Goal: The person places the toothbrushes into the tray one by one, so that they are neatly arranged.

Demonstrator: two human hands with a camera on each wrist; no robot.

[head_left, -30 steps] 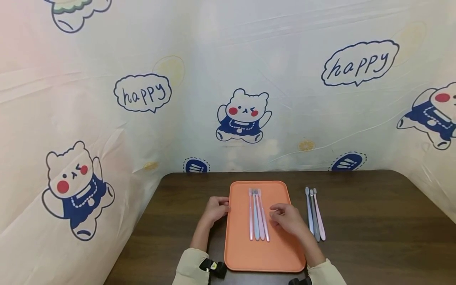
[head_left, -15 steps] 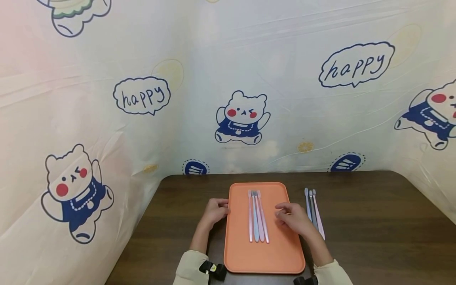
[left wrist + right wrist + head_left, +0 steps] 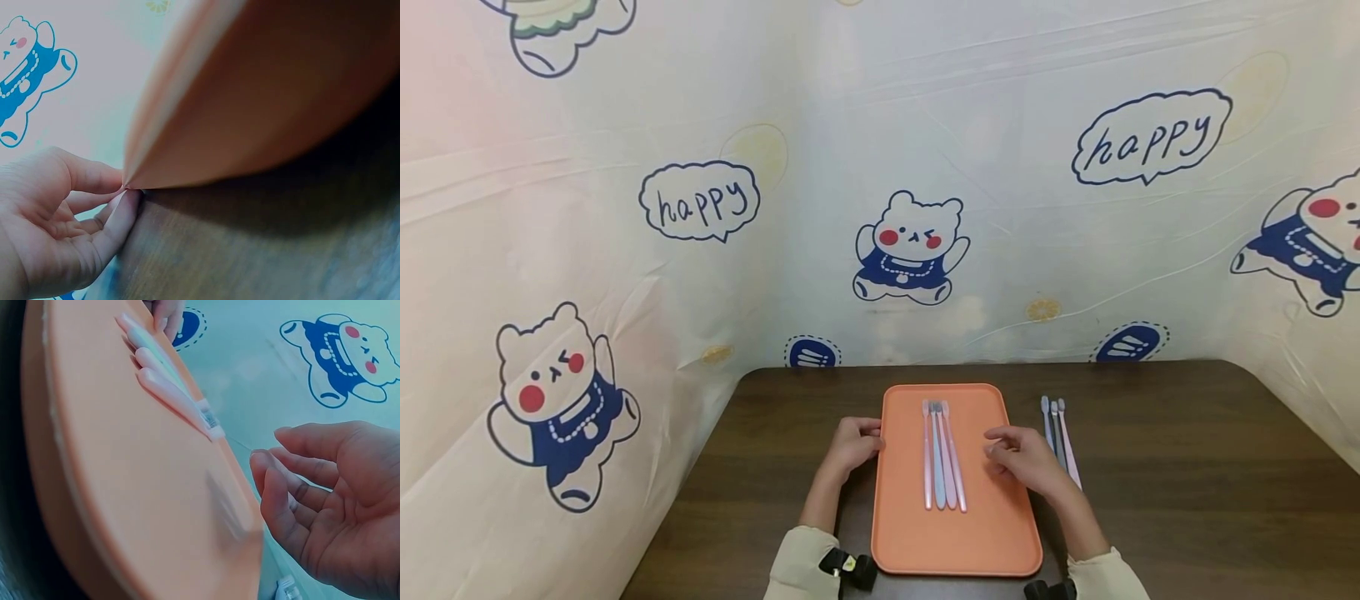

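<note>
An orange tray [image 3: 955, 542] lies on the table, carrying several toothbrushes [image 3: 950, 479] in pink and blue, side by side. My left hand [image 3: 852, 444] is at the tray's left edge. In the left wrist view its thumb and a finger [image 3: 94, 177] meet on the tray's rim and pinch it. Over the right side of the tray is my right hand [image 3: 1026, 458], fingers loosely bent, holding nothing. The right wrist view shows a gap between its thumb and fingertips, apart from the toothbrushes on the tray.
Right of the tray, three more toothbrushes [image 3: 1063, 442] lie on the dark wooden table [image 3: 1195, 475], their lower ends partly hidden by my right hand and forearm. A printed curtain [image 3: 805, 250] hangs behind the table.
My right hand has drifted to the right, away from the toothbrushes on the tray, and now covers more of the three beside it. The left hand stays at the tray's edge.
</note>
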